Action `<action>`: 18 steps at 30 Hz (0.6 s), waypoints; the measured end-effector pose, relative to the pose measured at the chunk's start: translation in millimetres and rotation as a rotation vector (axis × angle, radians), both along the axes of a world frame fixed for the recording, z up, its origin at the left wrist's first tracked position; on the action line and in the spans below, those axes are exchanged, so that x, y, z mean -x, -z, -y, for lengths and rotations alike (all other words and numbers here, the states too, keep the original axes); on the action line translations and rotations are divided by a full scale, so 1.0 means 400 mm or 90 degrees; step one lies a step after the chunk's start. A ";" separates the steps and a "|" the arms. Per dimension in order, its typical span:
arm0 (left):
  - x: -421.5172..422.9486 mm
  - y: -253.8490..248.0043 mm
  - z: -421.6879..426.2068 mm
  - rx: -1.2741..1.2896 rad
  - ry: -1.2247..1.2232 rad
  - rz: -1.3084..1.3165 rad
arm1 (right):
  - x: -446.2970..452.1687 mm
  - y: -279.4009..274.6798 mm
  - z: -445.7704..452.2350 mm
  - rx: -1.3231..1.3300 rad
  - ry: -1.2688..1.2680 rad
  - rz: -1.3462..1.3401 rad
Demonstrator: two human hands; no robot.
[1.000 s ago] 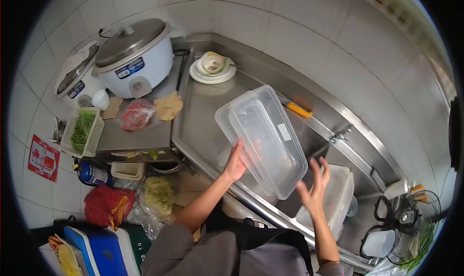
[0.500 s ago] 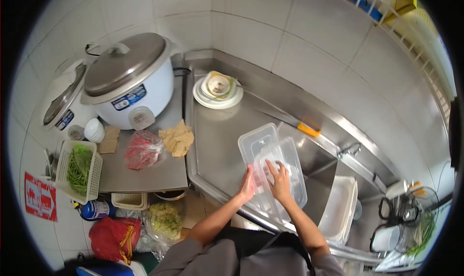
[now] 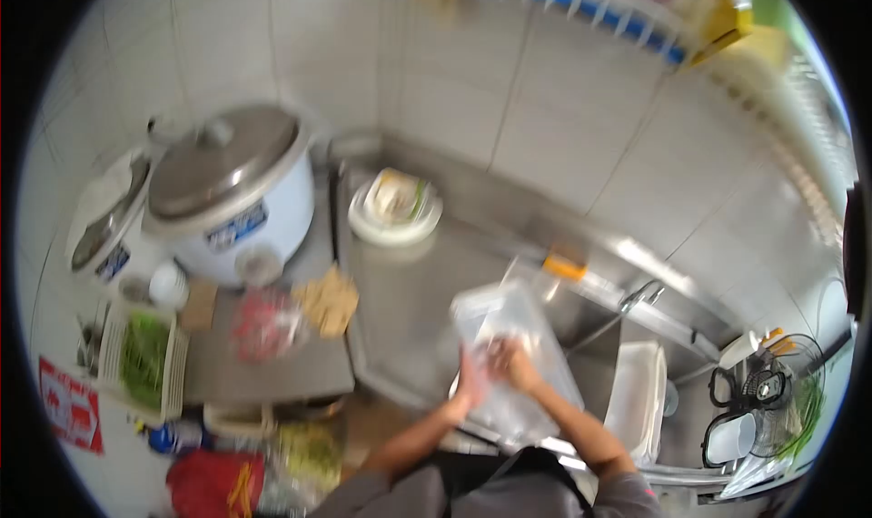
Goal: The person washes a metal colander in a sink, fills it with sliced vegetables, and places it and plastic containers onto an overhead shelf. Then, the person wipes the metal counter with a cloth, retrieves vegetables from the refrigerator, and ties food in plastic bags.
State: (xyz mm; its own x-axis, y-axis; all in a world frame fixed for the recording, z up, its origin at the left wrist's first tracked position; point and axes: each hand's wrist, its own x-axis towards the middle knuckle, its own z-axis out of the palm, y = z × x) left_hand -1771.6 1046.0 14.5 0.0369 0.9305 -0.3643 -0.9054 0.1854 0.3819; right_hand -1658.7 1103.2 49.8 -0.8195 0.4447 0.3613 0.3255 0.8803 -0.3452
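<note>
A clear plastic container (image 3: pixel 536 418) is tilted over the steel sink counter in front of me. My left hand (image 3: pixel 470 379) holds it by its left side, the thumb side along the wall. Over the container's middle is my right hand (image 3: pixel 513 364), fingers curled and smeared by motion, so whether it grips anything is unclear. A second clear piece seems to lie against the first, but blur hides the boundary between them.
Stacked plates with a small dish (image 3: pixel 395 218) stand on the counter's far left. A sink basin (image 3: pixel 595 336), tap (image 3: pixel 643 296) and long white tub (image 3: pixel 636 400) are to the right. Rice cookers (image 3: pixel 232 200) and a green vegetable basket (image 3: pixel 141 359) occupy the left side.
My view has shifted, with the rice cookers and counter now lower in frame. The two clear plastic pieces, fanned apart before, now look lined up. My right hand's spread fingers have curled.
</note>
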 end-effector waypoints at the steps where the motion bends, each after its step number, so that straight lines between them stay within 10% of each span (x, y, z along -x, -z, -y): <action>1: -0.017 0.029 0.001 0.021 0.010 0.035 | -0.012 0.030 0.007 0.023 0.030 -0.015; 8: -0.042 0.062 -0.031 -0.027 0.010 0.146 | -0.037 -0.050 0.063 -0.029 0.095 -0.002; 11: -0.016 0.137 -0.075 -0.320 0.238 0.463 | -0.045 -0.111 0.085 -0.090 0.077 -0.084; 17: -0.091 0.000 -0.026 -0.047 0.062 0.052 | -0.081 -0.107 0.058 -0.208 0.046 0.058; 18: -0.094 0.062 -0.049 -0.037 0.110 0.339 | -0.084 -0.104 0.046 -0.213 0.060 0.062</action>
State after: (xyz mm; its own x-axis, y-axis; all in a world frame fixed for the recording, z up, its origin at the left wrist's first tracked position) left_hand -1734.0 1065.7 -10.5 0.3549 0.9129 -0.2018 -0.9345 0.3400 -0.1054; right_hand -1625.1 1084.8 91.2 -0.8185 0.3901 0.4218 0.4274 0.9040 -0.0066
